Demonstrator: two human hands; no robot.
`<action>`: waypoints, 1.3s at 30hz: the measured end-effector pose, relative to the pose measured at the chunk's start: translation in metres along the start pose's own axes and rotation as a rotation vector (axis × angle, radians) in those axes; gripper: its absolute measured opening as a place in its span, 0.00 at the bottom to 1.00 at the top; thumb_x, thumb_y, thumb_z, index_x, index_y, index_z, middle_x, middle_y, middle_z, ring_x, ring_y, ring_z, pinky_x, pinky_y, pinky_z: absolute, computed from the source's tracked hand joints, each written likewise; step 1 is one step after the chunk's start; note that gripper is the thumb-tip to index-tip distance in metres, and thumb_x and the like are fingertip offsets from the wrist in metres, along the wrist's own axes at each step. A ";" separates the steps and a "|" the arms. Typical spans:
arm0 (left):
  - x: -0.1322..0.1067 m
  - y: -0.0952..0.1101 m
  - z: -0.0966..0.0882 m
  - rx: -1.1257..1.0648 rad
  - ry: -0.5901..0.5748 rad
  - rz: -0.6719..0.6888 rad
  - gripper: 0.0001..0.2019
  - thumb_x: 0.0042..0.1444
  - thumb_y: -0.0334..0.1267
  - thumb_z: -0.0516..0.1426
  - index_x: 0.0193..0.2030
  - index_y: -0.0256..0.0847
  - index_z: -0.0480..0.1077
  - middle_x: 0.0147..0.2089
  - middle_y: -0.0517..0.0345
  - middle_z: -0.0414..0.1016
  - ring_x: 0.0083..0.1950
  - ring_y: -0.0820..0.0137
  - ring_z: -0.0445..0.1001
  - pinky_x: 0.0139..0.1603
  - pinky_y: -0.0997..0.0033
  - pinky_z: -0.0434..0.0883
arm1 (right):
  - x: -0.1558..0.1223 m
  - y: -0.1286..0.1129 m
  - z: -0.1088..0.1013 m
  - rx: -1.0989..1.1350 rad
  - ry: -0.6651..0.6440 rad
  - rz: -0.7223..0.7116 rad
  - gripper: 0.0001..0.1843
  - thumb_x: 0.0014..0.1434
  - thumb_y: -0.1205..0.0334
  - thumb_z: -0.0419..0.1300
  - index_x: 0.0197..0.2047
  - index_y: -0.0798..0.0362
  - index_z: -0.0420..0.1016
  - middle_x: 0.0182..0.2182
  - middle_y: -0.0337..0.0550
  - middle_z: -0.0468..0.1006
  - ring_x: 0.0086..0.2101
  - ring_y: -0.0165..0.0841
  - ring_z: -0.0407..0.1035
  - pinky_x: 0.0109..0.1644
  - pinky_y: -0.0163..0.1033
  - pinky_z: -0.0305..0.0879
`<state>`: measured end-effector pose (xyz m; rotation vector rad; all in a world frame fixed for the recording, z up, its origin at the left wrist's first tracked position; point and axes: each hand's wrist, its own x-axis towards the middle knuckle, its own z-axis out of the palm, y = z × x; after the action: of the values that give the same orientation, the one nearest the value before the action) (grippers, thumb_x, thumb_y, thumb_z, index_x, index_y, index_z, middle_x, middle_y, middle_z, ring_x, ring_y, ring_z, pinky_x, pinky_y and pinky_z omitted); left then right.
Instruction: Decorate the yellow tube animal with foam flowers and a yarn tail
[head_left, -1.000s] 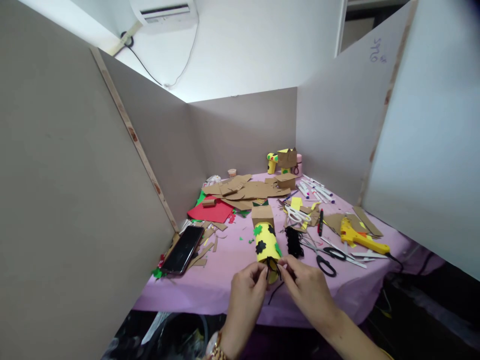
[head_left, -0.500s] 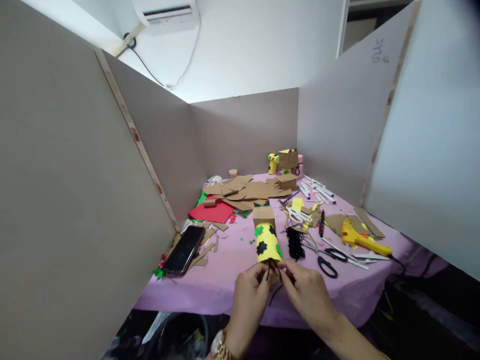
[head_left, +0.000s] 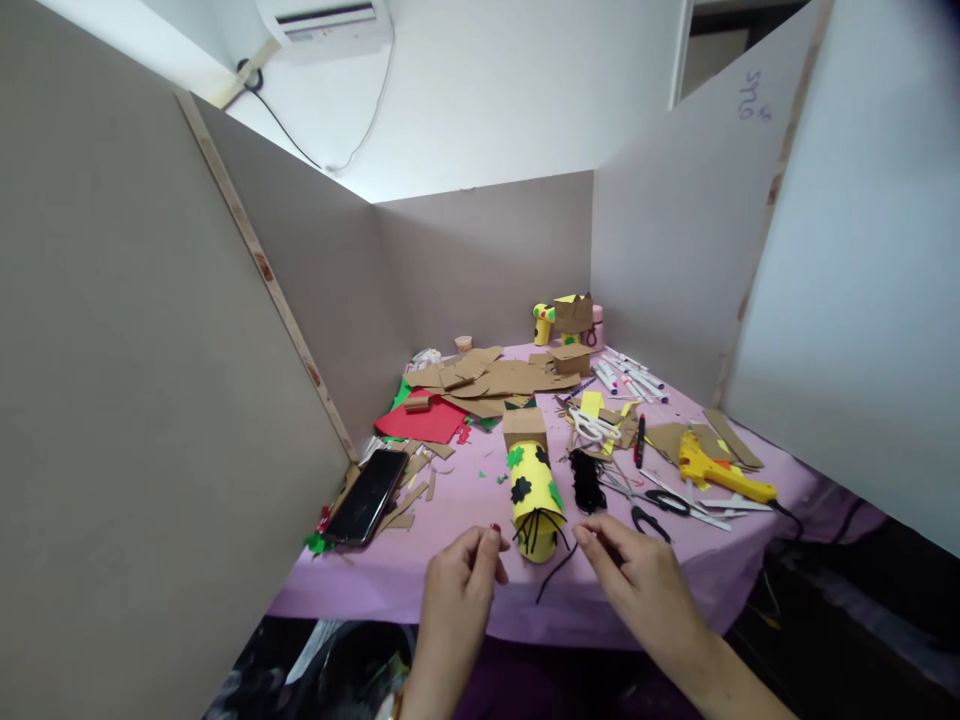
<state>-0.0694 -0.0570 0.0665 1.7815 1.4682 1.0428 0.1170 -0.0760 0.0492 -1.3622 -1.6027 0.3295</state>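
A yellow paper tube (head_left: 535, 470) with black and green flower cut-outs lies on the table between my hands, its open end toward me. Short black yarn strands (head_left: 537, 522) fan out over that end. Left of the opening is my left hand (head_left: 463, 570), thumb and fingers pinched together; whether anything is in the pinch is too small to see. My right hand (head_left: 637, 572) is closed at the fingertips on the right, where one end of a loose black yarn strand (head_left: 556, 574) meets them. A brown cardboard box piece (head_left: 524, 428) adjoins the tube's far end.
Right of the tube lie a black yarn bundle (head_left: 586, 482), black-handled scissors (head_left: 666, 503), white scissors (head_left: 595, 427), and a yellow glue gun (head_left: 724, 475). A phone (head_left: 368, 497) rests at left among cardboard scraps. Cardboard sheets (head_left: 517, 378) and red foam (head_left: 420, 421) lie farther back.
My hands have drawn apart from the tube's near end, left hand leftward and right hand rightward. The black strands there now spread out, uncovered.
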 end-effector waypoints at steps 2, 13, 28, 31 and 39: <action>0.004 0.005 0.006 -0.065 -0.046 0.000 0.21 0.57 0.51 0.47 0.26 0.38 0.70 0.20 0.60 0.69 0.20 0.72 0.64 0.23 0.75 0.60 | 0.003 -0.003 0.006 0.014 -0.029 -0.006 0.14 0.61 0.54 0.51 0.33 0.50 0.74 0.22 0.37 0.77 0.22 0.32 0.70 0.26 0.33 0.58; 0.010 -0.006 0.043 -0.109 -0.158 -0.018 0.15 0.55 0.45 0.50 0.26 0.37 0.69 0.19 0.60 0.69 0.19 0.74 0.63 0.22 0.76 0.60 | 0.002 0.007 0.024 -0.045 -0.179 0.015 0.12 0.61 0.60 0.50 0.30 0.51 0.71 0.21 0.38 0.77 0.22 0.33 0.70 0.28 0.34 0.58; 0.004 -0.001 0.013 -0.028 0.098 0.060 0.16 0.60 0.49 0.46 0.38 0.40 0.67 0.27 0.59 0.70 0.27 0.69 0.67 0.28 0.74 0.61 | 0.008 0.003 0.011 -0.057 -0.008 -0.019 0.15 0.62 0.51 0.48 0.37 0.51 0.70 0.16 0.34 0.70 0.17 0.32 0.66 0.23 0.34 0.56; 0.007 0.008 0.020 0.081 -0.007 0.114 0.16 0.60 0.48 0.46 0.31 0.41 0.68 0.25 0.58 0.71 0.26 0.69 0.68 0.27 0.74 0.59 | 0.009 0.003 0.023 -0.072 -0.064 -0.071 0.15 0.63 0.54 0.47 0.32 0.51 0.69 0.20 0.38 0.75 0.21 0.34 0.70 0.26 0.35 0.57; 0.008 0.003 0.040 0.184 -0.057 0.132 0.17 0.62 0.41 0.44 0.28 0.41 0.67 0.23 0.56 0.71 0.24 0.69 0.68 0.26 0.74 0.58 | 0.005 0.006 0.033 -0.136 -0.137 -0.077 0.14 0.64 0.59 0.45 0.31 0.51 0.68 0.22 0.40 0.77 0.23 0.34 0.72 0.27 0.34 0.58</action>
<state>-0.0326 -0.0484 0.0499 2.0443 1.4679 0.9375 0.0952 -0.0581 0.0313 -1.4006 -1.8145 0.2769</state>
